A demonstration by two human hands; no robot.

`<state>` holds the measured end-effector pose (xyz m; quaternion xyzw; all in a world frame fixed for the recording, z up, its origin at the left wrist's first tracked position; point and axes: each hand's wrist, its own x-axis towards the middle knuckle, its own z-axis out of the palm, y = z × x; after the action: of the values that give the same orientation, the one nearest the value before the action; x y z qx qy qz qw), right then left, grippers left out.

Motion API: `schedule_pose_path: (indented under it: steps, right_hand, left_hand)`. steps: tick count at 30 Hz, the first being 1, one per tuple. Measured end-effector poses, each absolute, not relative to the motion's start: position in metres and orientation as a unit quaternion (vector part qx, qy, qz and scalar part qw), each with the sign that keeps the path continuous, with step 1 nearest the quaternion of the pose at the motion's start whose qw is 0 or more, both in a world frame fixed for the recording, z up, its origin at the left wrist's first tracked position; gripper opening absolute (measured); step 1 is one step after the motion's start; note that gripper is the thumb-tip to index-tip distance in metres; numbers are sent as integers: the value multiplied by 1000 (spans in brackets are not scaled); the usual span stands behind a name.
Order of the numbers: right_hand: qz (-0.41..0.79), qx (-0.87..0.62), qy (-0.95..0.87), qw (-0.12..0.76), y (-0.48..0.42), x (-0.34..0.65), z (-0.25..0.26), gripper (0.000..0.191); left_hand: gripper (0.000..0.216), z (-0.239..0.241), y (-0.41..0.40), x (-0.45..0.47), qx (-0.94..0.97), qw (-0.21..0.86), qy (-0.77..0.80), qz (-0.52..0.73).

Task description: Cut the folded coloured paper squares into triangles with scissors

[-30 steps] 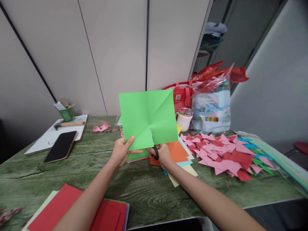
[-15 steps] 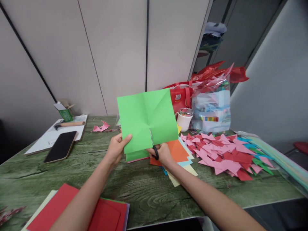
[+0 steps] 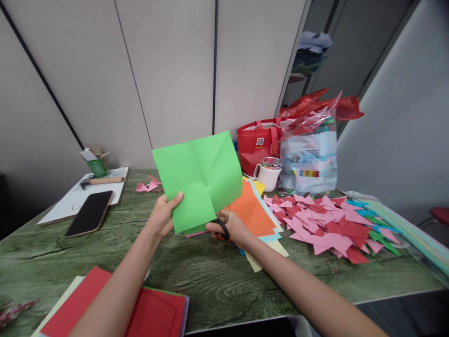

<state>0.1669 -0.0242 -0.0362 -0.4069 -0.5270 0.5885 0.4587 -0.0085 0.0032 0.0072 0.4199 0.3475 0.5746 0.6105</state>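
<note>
The green sheet (image 3: 191, 182) is at the centre of the frame, held up off the desk (image 3: 206, 281) and tilted, its upper right corner raised. The left hand (image 3: 163, 215) has a closed grip on its lower left edge, thumb on the near face, fingers behind. The right hand (image 3: 231, 227), just below the sheet's lower edge, is closed about the black handle of the scissors (image 3: 224, 228); the blades are not visible, so their opening cannot be told. Work done: the sheet is creased, and one slit runs from the lower edge up towards the point where the creases meet; the part right of it bows away. Work outstanding, in this inspector's judgement: the visible creases above that point show no cut, and the sheet is in one piece. Orange paper (image 3: 250, 210) lies behind the right hand. A pile of pointed pieces (image 3: 322, 222), mostly pink and red, occupies the right of the frame; red sheets (image 3: 79, 297) lie lower left.
</note>
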Motion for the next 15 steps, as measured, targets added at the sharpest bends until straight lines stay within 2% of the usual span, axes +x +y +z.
schedule_pose_path:
  steps: [9,15]
  right_hand:
    - [614,-357,-565,421,-23,172,-36,37]
    - [685,-286,-557,372,-17,178,-40,38]
  left_hand:
    - [30,7,7,-10,386,578,363,621]
    - [32,6,12,-14,372,553,368,648]
